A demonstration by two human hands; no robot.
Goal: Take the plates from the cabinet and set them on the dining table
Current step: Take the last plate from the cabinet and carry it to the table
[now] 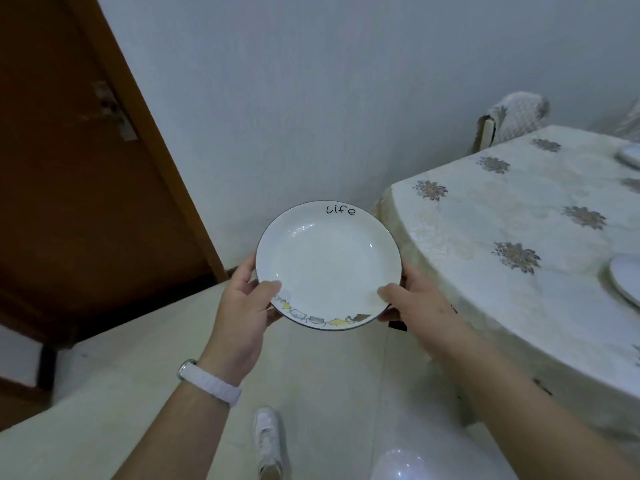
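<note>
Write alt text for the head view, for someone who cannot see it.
A left hand and a right hand hold a white plate lettered "Life" by its near rim, above a pale floor. At right, a dining table in a flowered cloth carries two more plates; a brown door stands at left.

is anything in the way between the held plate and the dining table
Nothing visible. The plate, gripped by the left hand and right hand, hangs just left of the dining table; two other plates lie at its right edge.
</note>
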